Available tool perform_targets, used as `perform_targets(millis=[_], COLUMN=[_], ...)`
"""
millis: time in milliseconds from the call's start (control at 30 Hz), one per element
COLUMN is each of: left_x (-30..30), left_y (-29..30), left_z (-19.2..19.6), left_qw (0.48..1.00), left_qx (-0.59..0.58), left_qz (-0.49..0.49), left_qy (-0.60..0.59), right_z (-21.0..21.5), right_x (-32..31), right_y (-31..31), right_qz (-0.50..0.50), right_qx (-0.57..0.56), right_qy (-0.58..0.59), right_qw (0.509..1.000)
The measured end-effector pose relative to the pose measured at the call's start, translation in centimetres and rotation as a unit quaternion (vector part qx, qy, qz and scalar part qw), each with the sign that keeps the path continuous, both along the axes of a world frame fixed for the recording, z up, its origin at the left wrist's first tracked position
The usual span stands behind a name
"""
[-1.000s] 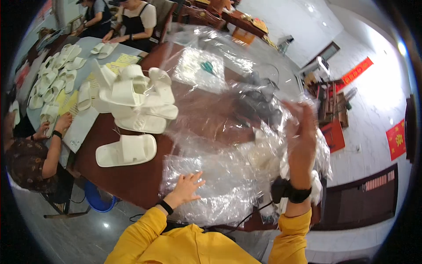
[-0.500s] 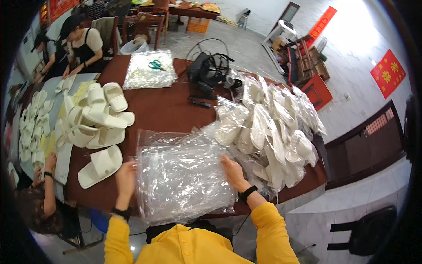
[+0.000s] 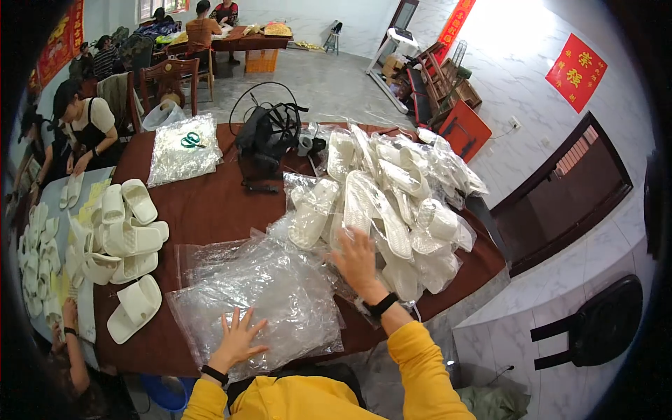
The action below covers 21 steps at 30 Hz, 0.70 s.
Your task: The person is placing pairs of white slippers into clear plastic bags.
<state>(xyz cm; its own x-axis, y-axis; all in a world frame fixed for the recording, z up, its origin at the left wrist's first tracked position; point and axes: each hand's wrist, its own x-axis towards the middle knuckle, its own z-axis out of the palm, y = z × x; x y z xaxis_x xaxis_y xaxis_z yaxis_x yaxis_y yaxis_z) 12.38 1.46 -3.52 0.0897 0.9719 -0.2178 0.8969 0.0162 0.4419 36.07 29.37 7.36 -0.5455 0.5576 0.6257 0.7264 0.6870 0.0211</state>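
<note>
My left hand (image 3: 239,338) lies flat with fingers spread on a stack of clear plastic bags (image 3: 260,294) at the near edge of the brown table (image 3: 210,206). My right hand (image 3: 358,260) is open, fingers apart, hovering at the right edge of that stack, just in front of a heap of bagged white slippers (image 3: 395,189). Neither hand grips anything. Both sleeves are yellow, and each wrist has a black band.
Loose white slippers (image 3: 126,241) are piled at the table's left. A second bag stack with green scissors (image 3: 187,142) lies far left, black cables and gear (image 3: 269,133) at the back. People sit at tables to the left and rear. A black chair (image 3: 595,325) stands right.
My view has shifted. My right hand, raised with plastic a second ago, came down onto the bag stack, then lifted toward the bagged slippers. My left hand slid rightward onto the stack.
</note>
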Motion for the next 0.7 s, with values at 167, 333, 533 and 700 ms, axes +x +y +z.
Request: perform_targets(millis=[167, 333, 533, 700], left_x=[0.6, 0.1, -0.9, -1.2], left_y=[1.0, 0.0, -0.1, 0.9], left_z=[-0.1, -0.9, -1.7, -0.2], left_qw=[1.000, 0.999, 0.996, 0.988], left_qx=[0.007, 0.041, 0.083, 0.144], left_qz=[-0.016, -0.001, 0.019, 0.053], left_qy=[-0.007, 0.003, 0.019, 0.010], right_z=[-1.8, 6.2, 17.9, 23.2], right_x=[5.3, 3.5, -3.8, -6.3], right_y=[7.0, 9.2, -1.3, -4.4], right_qz=[-0.064, -0.095, 0.098, 0.286], right_qx=[-0.010, -0.132, -0.124, -0.504], right_qy=[-0.078, -0.022, -0.019, -0.012], right_qw=[0.995, 0.986, 0.987, 0.815])
